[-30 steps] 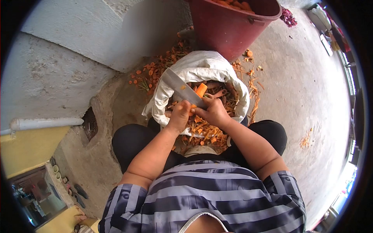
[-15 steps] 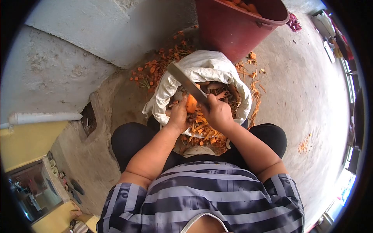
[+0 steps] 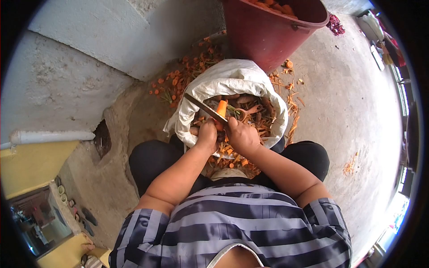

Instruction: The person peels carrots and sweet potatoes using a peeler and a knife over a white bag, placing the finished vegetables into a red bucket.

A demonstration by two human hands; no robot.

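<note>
One peeled orange carrot [image 3: 221,108] is in the middle of my view, with its tip pointing up and away from the body, above the open mouth of a white woven plastic sack [image 3: 232,78]. The left hand [image 3: 208,136] is closed around the lower end of the carrot, fingers curled tight, so I see only the upper part. The right hand [image 3: 241,136] is a fist around the handle of a long grey steel knife [image 3: 201,106]; the blade runs up and to the left and lies against the carrot's near side. Both hands are close together, almost touching, over the sack. Both forearms come forward from the striped grey shirt [image 3: 232,214] and meet in a narrow V between the knees. Inside the sack lie brown unpeeled carrots and orange peelings [image 3: 250,111]. More peelings are scattered on the concrete floor [image 3: 348,111], and a dark red plastic bucket [image 3: 268,35] stands just behind the sack.
</note>
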